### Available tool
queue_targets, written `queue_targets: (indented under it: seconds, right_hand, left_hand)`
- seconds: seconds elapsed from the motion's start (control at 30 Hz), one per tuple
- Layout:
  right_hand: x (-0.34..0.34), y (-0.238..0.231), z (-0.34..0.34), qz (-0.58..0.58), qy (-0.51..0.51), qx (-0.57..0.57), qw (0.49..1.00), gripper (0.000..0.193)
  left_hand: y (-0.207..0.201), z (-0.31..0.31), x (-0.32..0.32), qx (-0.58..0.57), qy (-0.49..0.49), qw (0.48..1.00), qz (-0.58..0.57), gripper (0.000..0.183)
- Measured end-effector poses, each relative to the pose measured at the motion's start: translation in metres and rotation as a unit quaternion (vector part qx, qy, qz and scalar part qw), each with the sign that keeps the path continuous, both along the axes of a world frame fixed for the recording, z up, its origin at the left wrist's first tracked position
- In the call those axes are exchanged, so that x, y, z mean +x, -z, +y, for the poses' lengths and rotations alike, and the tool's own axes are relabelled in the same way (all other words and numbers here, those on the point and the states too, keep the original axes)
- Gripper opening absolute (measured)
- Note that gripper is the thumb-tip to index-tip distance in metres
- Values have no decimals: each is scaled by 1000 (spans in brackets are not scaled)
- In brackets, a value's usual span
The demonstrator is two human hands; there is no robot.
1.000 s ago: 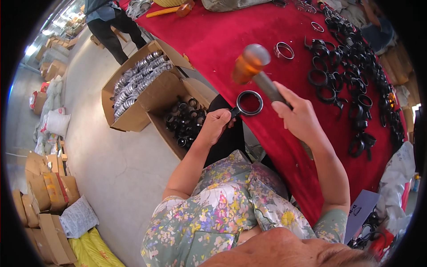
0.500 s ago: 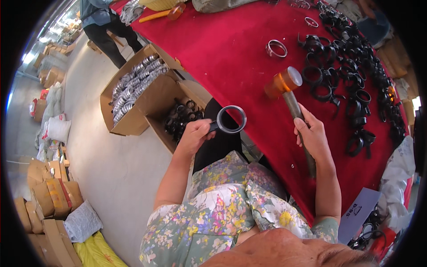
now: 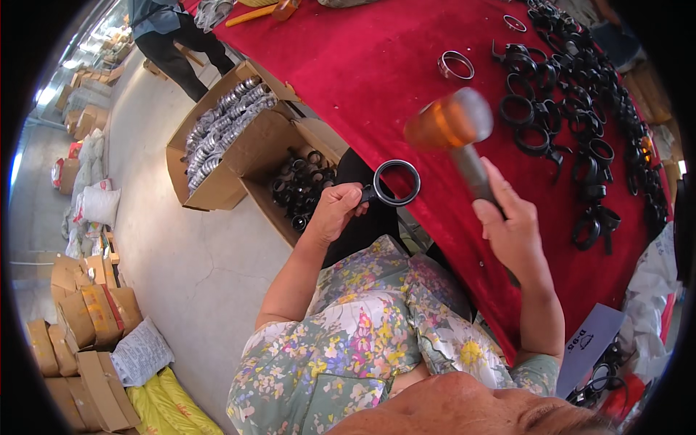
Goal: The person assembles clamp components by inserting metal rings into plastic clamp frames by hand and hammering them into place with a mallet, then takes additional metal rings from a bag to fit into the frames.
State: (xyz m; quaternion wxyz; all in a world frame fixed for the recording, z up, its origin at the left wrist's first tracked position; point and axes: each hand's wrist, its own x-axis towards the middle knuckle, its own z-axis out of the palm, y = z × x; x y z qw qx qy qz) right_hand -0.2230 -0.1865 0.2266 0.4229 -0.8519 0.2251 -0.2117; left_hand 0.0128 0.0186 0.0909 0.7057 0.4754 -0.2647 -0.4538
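Observation:
My left hand (image 3: pixel 336 210) pinches the short black tab of a black clamp ring (image 3: pixel 397 204), whose round hoop points toward the red-covered table's edge. In my right hand (image 3: pixel 511 228) is a mallet (image 3: pixel 448 122) with an orange, pale-faced head, gripped by its dark handle. The mallet's head is raised above the cloth and blurred, right of and farther off than the ring, not touching it. On the cloth beyond the mallet lies a silver ring (image 3: pixel 473 70). Many black clamp rings (image 3: pixel 517 111) are heaped along the table's right side.
A red cloth (image 3: pixel 377 80) covers the table. Left of it stand a cardboard box (image 3: pixel 217 192) of wrapped silver rings and another holding black rings (image 3: pixel 304 177). A second mallet (image 3: pixel 284 9) lies at the far edge. Another person (image 3: pixel 170 43) stands far left; cartons (image 3: pixel 76 315) are stacked on the floor.
My left hand has carried the clamp ring rightward and slightly farther away. The mallet head has risen and tilted left, now blurred. The whole view has also shifted a little.

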Motion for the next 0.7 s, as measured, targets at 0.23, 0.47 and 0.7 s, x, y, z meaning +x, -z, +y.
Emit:
queue_targets:
  seconds: [0.23, 0.47, 0.7]
  right_hand:
    - [7, 2, -6, 112, 14, 99, 989, 52]
    - [25, 2, -4, 22, -55, 26, 998, 51]
    - [28, -7, -3, 126, 24, 214, 968, 49]
  left_hand:
    - [5, -8, -4, 1, -11, 1000, 2, 44]
    - [3, -15, 0, 0, -5, 1000, -7, 45]
    - [4, -2, -8, -49, -59, 994, 72, 47]
